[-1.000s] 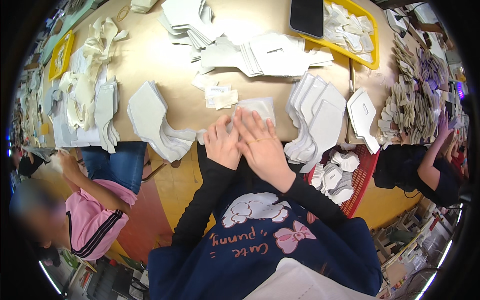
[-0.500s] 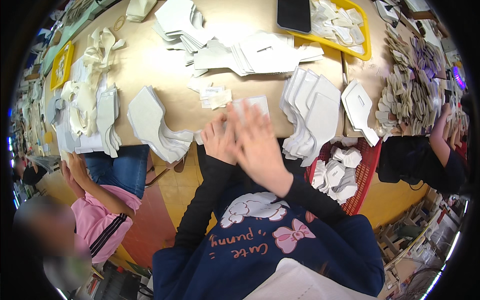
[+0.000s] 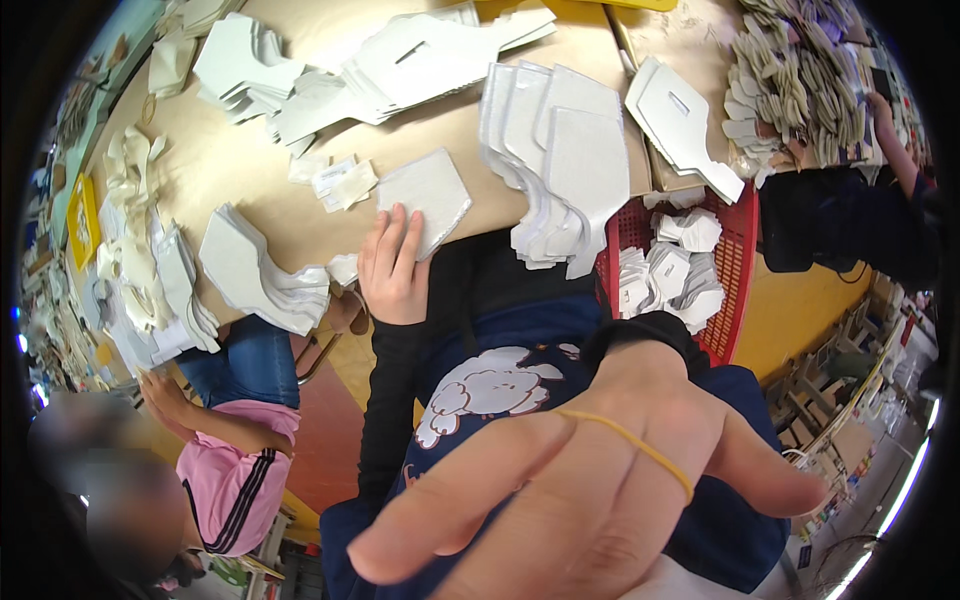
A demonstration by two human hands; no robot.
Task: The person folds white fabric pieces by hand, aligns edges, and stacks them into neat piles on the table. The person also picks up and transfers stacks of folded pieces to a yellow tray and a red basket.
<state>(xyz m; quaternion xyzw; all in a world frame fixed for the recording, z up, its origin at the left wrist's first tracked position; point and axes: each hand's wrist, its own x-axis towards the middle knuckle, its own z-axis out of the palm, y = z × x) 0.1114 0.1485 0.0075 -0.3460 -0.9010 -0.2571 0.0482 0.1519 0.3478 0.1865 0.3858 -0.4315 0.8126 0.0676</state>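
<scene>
My left hand (image 3: 392,265) lies flat on the near edge of the tan table (image 3: 260,170), its fingertips pressing a white shaped cardboard piece (image 3: 428,196). Raised close to the camera, my right hand (image 3: 600,480) fills the lower middle of the view, fingers spread, with a yellow rubber band (image 3: 630,445) looped across its back. It holds nothing. Just right of the left hand a fanned stack of white die-cut pieces (image 3: 555,160) hangs over the table edge.
More white cut-out stacks (image 3: 262,275) lie left and at the back (image 3: 400,70). A red basket (image 3: 690,265) with folded white pieces stands right of me. A person in a pink top (image 3: 235,470) sits at my left; another person's arm (image 3: 900,150) is at far right.
My right hand has lifted off the table and come up close to the camera with its fingers spread. My left hand stays on the white piece at the table edge.
</scene>
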